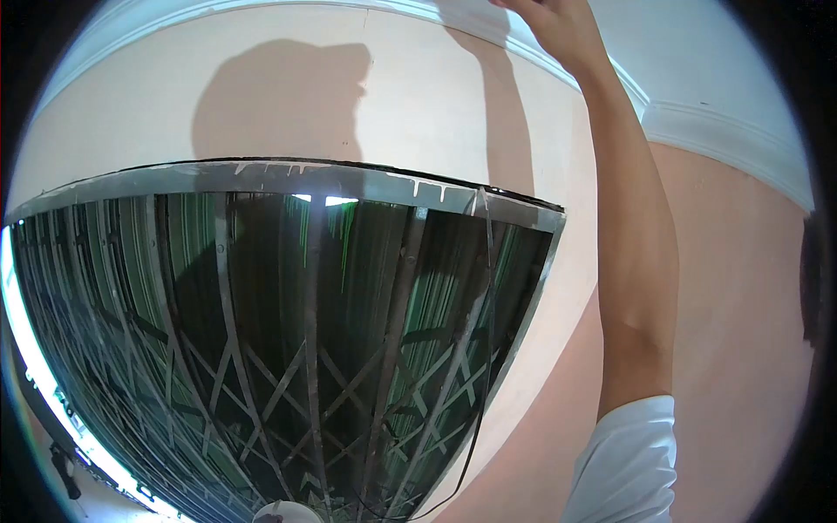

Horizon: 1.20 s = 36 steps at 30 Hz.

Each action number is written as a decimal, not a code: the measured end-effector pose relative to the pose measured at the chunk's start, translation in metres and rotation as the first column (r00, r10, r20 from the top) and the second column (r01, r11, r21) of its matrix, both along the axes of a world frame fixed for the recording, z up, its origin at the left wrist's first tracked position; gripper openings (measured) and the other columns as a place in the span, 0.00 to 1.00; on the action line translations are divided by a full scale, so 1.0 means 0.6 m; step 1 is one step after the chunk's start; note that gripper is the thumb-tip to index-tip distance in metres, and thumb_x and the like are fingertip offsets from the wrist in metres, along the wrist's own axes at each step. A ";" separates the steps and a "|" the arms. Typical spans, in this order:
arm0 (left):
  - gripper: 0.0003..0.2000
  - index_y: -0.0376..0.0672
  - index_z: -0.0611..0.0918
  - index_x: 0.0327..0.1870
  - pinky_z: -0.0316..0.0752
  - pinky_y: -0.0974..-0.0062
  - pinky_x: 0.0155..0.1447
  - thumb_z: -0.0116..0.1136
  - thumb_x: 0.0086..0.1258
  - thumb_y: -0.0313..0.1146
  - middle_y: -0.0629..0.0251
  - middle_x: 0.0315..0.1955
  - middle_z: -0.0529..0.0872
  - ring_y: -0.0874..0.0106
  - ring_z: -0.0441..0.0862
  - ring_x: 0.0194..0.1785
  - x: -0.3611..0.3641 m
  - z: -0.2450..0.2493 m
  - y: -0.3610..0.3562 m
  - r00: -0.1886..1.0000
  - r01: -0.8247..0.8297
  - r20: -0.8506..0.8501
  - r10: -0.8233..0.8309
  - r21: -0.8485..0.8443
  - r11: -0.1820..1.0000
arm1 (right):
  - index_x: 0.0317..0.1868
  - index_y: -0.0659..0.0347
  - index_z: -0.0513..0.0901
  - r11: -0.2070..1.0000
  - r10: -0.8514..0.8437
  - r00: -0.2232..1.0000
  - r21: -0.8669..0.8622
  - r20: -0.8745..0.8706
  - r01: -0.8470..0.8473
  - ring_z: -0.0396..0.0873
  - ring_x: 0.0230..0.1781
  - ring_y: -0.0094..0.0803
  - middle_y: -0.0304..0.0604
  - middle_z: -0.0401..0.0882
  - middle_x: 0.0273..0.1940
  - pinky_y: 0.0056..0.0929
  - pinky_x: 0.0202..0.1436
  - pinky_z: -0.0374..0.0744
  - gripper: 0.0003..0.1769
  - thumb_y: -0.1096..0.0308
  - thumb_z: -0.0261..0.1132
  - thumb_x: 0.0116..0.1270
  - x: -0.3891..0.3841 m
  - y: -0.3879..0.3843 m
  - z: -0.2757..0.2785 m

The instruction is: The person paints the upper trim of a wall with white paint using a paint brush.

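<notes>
1 pale pink wall (pixel 418 105): fills the upper middle; shadows of a head and a raised arm fall on it, the arm's to the right.
Ceiling (pixel 732 52): white, at upper right.
Cornice (pixel 684 122): white, where wall and ceiling meet; its long axis runs from upper left across the top, meets a corner right of the forearm, then slopes down toward the right.
Right hand (pixel 554 30): raised at the top edge, in front of the cornice; fingers partly cut off, so I cannot tell whether they are apart, together or clamped, or whether they touch anything.
Left hand: out of view.
Sleeve (pixel 623 462): white, short, at lower right.
Folding gate (pixel 314 349): dark metal, crossed bars, below the wall.
Top rail (pixel 340 181): grey, with pale drips; it curves across the gate's top and ends left of the forearm.
Black cable (pixel 490 288): hangs from near the rail's right end and loops at the bottom.
Open room: a wall strip separates rail and forearm; more bare wall lies right of the forearm.
</notes>
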<state>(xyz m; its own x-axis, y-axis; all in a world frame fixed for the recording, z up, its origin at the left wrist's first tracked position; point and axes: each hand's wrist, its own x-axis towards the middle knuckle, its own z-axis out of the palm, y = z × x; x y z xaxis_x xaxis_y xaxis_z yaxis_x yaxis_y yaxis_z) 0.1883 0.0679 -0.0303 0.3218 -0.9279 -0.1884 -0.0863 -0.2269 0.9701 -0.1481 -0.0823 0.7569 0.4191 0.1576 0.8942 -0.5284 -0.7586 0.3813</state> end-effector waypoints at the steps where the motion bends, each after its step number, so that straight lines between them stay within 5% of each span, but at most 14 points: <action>1: 0.13 0.36 0.83 0.43 0.55 0.76 0.21 0.48 0.72 0.34 0.75 0.15 0.64 0.79 0.57 0.16 0.005 -0.016 0.000 0.999 -0.001 -0.032 0.000 -0.040 0.999 | 0.42 0.68 0.86 1.000 0.009 0.999 0.024 0.052 -0.011 0.83 0.35 0.31 0.46 0.87 0.35 0.27 0.42 0.80 0.09 0.71 0.65 0.65 -0.021 -0.010 -0.005; 5: 0.10 0.38 0.82 0.38 0.56 0.78 0.21 0.49 0.71 0.34 0.75 0.15 0.65 0.79 0.58 0.16 -0.003 0.013 -0.003 0.970 -0.090 -0.220 0.103 0.069 0.994 | 0.48 0.74 0.83 0.992 0.041 0.978 0.108 0.207 -0.064 0.83 0.46 0.29 0.48 0.84 0.44 0.25 0.55 0.81 0.15 0.68 0.64 0.70 -0.172 -0.061 -0.022; 7: 0.10 0.39 0.82 0.39 0.57 0.77 0.21 0.50 0.71 0.34 0.74 0.15 0.66 0.79 0.58 0.16 0.001 0.023 -0.001 0.924 -0.123 -0.349 0.156 0.117 0.986 | 0.45 0.74 0.83 0.967 0.222 0.909 0.042 0.354 -0.252 0.82 0.39 0.23 0.39 0.85 0.37 0.25 0.42 0.80 0.17 0.65 0.66 0.67 -0.219 -0.056 -0.063; 9: 0.10 0.39 0.82 0.40 0.58 0.75 0.21 0.50 0.71 0.34 0.74 0.15 0.67 0.78 0.58 0.16 0.006 0.007 -0.004 0.910 -0.132 -0.382 0.163 0.106 0.986 | 0.45 0.72 0.84 0.984 0.175 0.869 -0.071 0.463 -0.161 0.82 0.39 0.24 0.42 0.85 0.38 0.25 0.43 0.80 0.15 0.66 0.66 0.67 -0.252 -0.046 -0.096; 12: 0.11 0.37 0.83 0.44 0.62 0.73 0.22 0.50 0.71 0.34 0.74 0.15 0.67 0.77 0.57 0.15 0.014 -0.014 -0.012 0.949 -0.114 -0.288 0.127 0.060 0.992 | 0.45 0.67 0.85 0.967 -0.055 0.798 -0.166 0.600 0.191 0.84 0.37 0.30 0.47 0.85 0.39 0.29 0.43 0.81 0.13 0.66 0.66 0.66 -0.246 -0.050 -0.118; 15: 0.10 0.38 0.80 0.42 0.60 0.73 0.21 0.48 0.70 0.33 0.73 0.14 0.67 0.77 0.58 0.14 0.014 0.006 -0.014 0.939 -0.099 -0.318 0.127 0.103 0.990 | 0.42 0.64 0.86 0.794 -0.170 0.729 -0.346 0.663 0.499 0.84 0.34 0.40 0.52 0.84 0.38 0.34 0.41 0.81 0.10 0.67 0.64 0.64 -0.194 -0.075 -0.109; 16: 0.09 0.39 0.78 0.37 0.56 0.76 0.18 0.47 0.69 0.33 0.73 0.14 0.67 0.78 0.60 0.14 0.016 0.007 -0.012 0.914 -0.095 -0.386 0.126 0.099 0.991 | 0.40 0.63 0.86 0.817 -0.128 0.716 -0.337 0.686 0.469 0.82 0.34 0.48 0.53 0.83 0.37 0.39 0.40 0.81 0.09 0.69 0.64 0.62 -0.163 -0.078 -0.108; 19: 0.09 0.39 0.76 0.31 0.50 0.77 0.16 0.45 0.68 0.32 0.71 0.12 0.67 0.78 0.60 0.13 0.029 -0.015 -0.010 0.835 -0.170 -0.511 0.206 0.117 0.978 | 0.40 0.63 0.86 0.803 -0.226 0.702 -0.278 0.675 0.527 0.82 0.34 0.48 0.53 0.82 0.35 0.39 0.40 0.80 0.09 0.68 0.65 0.62 -0.086 -0.105 -0.093; 23: 0.09 0.39 0.76 0.31 0.51 0.77 0.16 0.45 0.69 0.32 0.71 0.12 0.67 0.78 0.60 0.12 0.038 -0.016 0.004 0.803 -0.200 -0.542 0.248 0.147 0.969 | 0.39 0.64 0.86 0.866 0.051 0.893 -0.465 0.446 0.183 0.81 0.32 0.46 0.50 0.82 0.35 0.35 0.40 0.80 0.10 0.67 0.65 0.62 0.074 -0.096 -0.096; 27: 0.08 0.40 0.77 0.30 0.54 0.77 0.16 0.50 0.68 0.32 0.70 0.13 0.69 0.77 0.62 0.13 0.049 -0.048 0.012 0.769 -0.232 -0.591 0.243 0.095 0.968 | 0.41 0.64 0.87 0.902 0.412 0.882 -0.238 0.227 -0.360 0.81 0.30 0.33 0.47 0.84 0.33 0.28 0.39 0.78 0.13 0.62 0.66 0.64 0.225 -0.072 -0.089; 28: 0.07 0.41 0.77 0.29 0.55 0.77 0.17 0.52 0.67 0.32 0.70 0.13 0.70 0.77 0.62 0.13 0.051 -0.061 0.011 0.741 -0.246 -0.628 0.237 0.074 0.966 | 0.42 0.65 0.87 0.916 0.393 0.898 -0.167 0.197 -0.364 0.82 0.34 0.31 0.46 0.85 0.35 0.26 0.41 0.79 0.14 0.62 0.66 0.65 0.258 -0.067 -0.081; 34: 0.06 0.41 0.78 0.28 0.63 0.76 0.20 0.54 0.65 0.30 0.68 0.18 0.76 0.74 0.72 0.17 0.039 -0.008 0.042 0.932 -0.278 -0.222 0.288 0.073 0.958 | 0.45 0.69 0.86 0.875 0.459 0.883 0.122 0.099 -0.469 0.86 0.41 0.28 0.44 0.86 0.38 0.21 0.47 0.79 0.15 0.63 0.65 0.68 0.415 -0.045 -0.054; 36: 0.05 0.41 0.79 0.28 0.67 0.74 0.24 0.54 0.64 0.30 0.67 0.20 0.78 0.73 0.74 0.19 0.050 -0.044 0.048 0.896 -0.297 -0.312 0.315 0.106 0.949 | 0.44 0.69 0.86 0.878 0.459 0.884 0.111 0.085 -0.466 0.86 0.41 0.27 0.44 0.87 0.37 0.21 0.47 0.79 0.16 0.62 0.66 0.67 0.430 -0.060 -0.045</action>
